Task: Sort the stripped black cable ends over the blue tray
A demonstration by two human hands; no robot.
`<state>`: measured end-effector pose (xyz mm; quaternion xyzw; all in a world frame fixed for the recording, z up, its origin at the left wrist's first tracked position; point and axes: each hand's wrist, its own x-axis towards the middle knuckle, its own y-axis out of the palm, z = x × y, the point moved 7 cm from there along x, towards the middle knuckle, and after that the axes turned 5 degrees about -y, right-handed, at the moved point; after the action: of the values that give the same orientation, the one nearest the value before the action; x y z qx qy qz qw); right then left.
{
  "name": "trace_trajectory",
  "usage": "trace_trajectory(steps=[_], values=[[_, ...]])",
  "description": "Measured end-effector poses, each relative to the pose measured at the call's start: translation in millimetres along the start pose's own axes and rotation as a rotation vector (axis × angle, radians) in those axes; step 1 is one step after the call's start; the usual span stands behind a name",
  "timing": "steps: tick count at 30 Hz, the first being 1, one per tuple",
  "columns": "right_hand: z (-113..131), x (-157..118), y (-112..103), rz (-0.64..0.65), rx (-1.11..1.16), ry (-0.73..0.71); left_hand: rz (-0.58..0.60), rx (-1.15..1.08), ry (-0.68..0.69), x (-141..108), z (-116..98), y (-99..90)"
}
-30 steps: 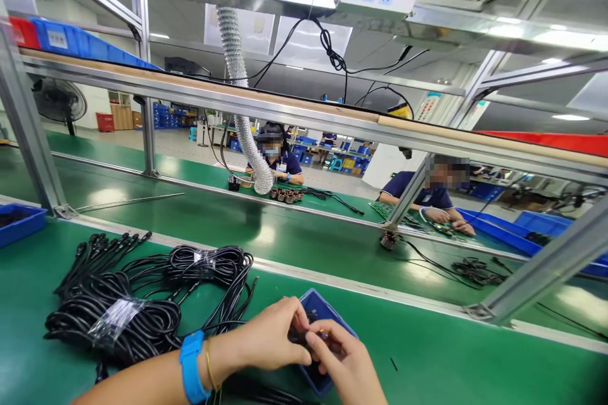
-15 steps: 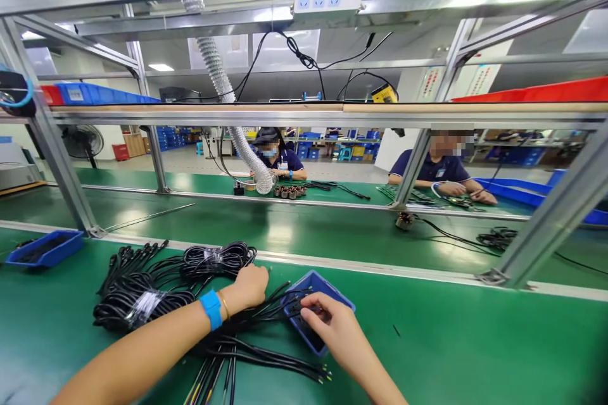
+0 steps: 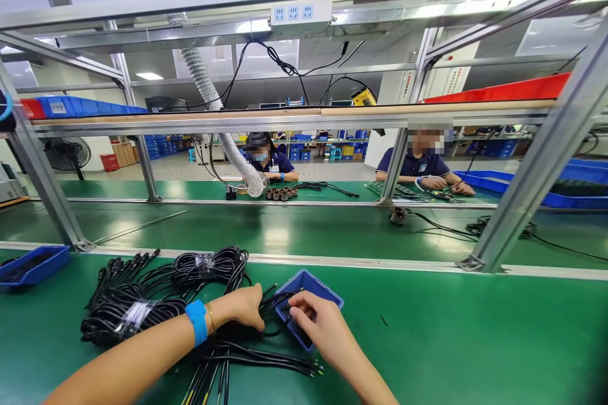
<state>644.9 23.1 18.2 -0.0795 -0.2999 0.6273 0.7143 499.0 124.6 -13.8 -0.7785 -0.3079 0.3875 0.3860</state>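
My left hand (image 3: pixel 246 307), with a blue band at its wrist, is closed round black cables just left of a small blue bin (image 3: pixel 327 291). Over that bin is my right hand (image 3: pixel 316 316), its fingers curled near cable ends; whether it grips anything is hidden. Loose black cables (image 3: pixel 266 359) with stripped ends lie below my left hand. Two taped cable coils, one at the back (image 3: pixel 206 264) and one further left (image 3: pixel 135 316), rest beside it.
At the far left stands another blue bin (image 3: pixel 35 266) with dark parts. A metal frame post (image 3: pixel 532 183) rises at the right. Beyond the frame, two people sit at a green bench with copper-wound parts (image 3: pixel 281 193). A silver duct (image 3: pixel 202 76) hangs down.
The view has shifted, moving most things leftward. My left hand has moved down toward the loose cables and turned. My right hand stays over the bin.
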Motion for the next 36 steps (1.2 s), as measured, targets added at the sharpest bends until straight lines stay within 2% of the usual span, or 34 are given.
trace_trajectory(steps=[4, 7, 9, 11, 14, 18, 21, 26, 31, 36], values=[[-5.1, 1.8, 3.6, -0.025, 0.008, 0.018, 0.016, -0.134, -0.068, 2.8, 6.8, 9.4], [-11.5, 2.6, -8.7, -0.074, -0.004, 0.059, 0.04, -0.303, -0.136, 7.6, 14.6, 7.1], [-17.4, 2.0, -24.6, -0.136, -0.141, 0.111, 0.031, -0.416, -0.165, 10.1, 19.6, 2.2], [-23.6, 1.2, -40.6, -0.202, -0.403, 0.172, 0.01, -0.511, -0.178, 11.1, 23.8, -1.8], [-37.3, 2.9, -49.1, -0.218, -0.645, 0.26, -0.027, -0.612, -0.174, 10.4, 27.8, -2.6], [-59.3, 8.0, -46.4, -0.166, -0.589, 0.331, -0.053, -0.682, -0.135, 9.5, 27.7, 1.3], [-68.0, 7.8, -59.9, -0.198, -0.59, 0.377, -0.067, -0.696, -0.065, 5.3, 22.9, -0.8], [-76.3, 1.5, -93.1, -0.267, -0.618, 0.469, -0.053, -0.596, 0.098, -15.6, 6.4, -7.3], [-83.1, -3.6, -108.0, -0.313, -0.617, 0.544, 0.0, -0.385, 0.169, -31.0, -5.4, 7.2], [-87.2, -5.2, -114.0, -0.346, -0.618, 0.593, -0.045, 0.059, 0.148, -34.6, -7.5, 21.7]])
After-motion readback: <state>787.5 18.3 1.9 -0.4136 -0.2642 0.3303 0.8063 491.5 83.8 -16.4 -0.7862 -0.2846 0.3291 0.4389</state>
